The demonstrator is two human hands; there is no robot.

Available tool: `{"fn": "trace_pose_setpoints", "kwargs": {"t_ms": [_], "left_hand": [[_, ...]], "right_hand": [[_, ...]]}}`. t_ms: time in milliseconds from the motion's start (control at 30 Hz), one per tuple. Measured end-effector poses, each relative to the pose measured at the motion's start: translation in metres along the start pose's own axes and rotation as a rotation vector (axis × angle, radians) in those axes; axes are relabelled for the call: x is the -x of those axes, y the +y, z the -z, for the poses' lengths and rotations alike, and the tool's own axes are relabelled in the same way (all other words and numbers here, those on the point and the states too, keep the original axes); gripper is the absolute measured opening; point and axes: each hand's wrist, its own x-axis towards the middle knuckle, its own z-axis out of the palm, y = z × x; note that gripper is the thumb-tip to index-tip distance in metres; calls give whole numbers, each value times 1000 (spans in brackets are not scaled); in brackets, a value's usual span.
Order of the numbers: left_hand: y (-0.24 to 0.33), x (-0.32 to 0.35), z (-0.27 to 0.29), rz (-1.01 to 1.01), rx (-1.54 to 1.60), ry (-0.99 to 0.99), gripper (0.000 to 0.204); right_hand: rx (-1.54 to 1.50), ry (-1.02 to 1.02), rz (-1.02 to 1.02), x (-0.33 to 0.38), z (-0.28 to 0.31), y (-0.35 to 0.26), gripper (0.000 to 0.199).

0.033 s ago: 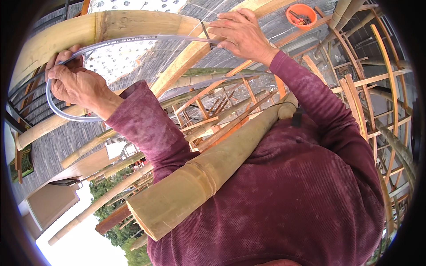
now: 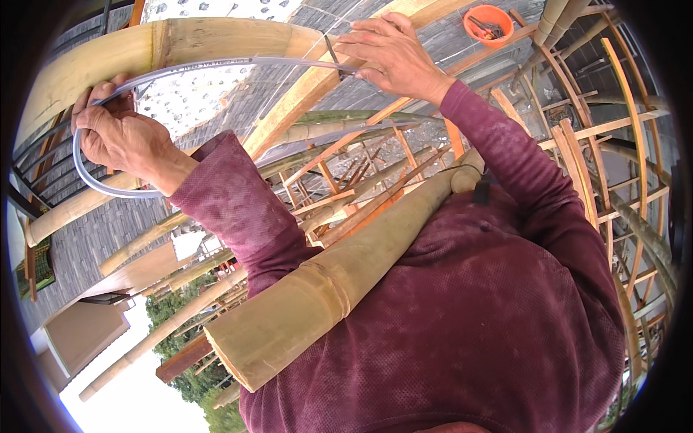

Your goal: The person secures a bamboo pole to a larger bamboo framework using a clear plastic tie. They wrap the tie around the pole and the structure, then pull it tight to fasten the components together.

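Both hands held a clear tube against a bamboo frame.

The left hand gripped the clear tube at upper left; right hand fingers pinched it against a bamboo beam at top centre. Grey paving lay far below. Nothing had shifted since earlier. An orange bowl sat upper right; a thick bamboo pole crossed the chest.

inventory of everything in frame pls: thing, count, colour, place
clear tube: 1, translucent grey, curves from the left hand to the right hand along the top
curved bamboo beam: 1, pale yellow, top left
split bamboo piece: 1, tan, lying across the chest
bamboo frame: many poles and slats, tan and orange, centre and right
bowl: 1, orange, tools inside, top right
left hand: grips the tube loop
right hand: pinches the tube's other end
sleeves: maroon
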Motion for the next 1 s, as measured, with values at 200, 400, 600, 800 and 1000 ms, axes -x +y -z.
{"fn": "trace_pose_setpoints", "kwargs": {"t_ms": [200,400,600,800,1000], "left_hand": [[-3,-9,10,9,-28,-56,37],[-21,-18,17,13,-37,-73,40],[-17,-17,16,13,-68,-91,40],[-14,-16,13,24,-109,-63,38],[-14,-13,10,13,-97,-73,39]], "right_hand": [[-180,78,172,-8,36,24,46],[-414,-202,-6,-16,40,39,58],[-442,-164,-64,-19,24,39,53],[-388,-169,-3,-23,24,41,58],[-483,-209,-78,-30,21,41,45]]}}
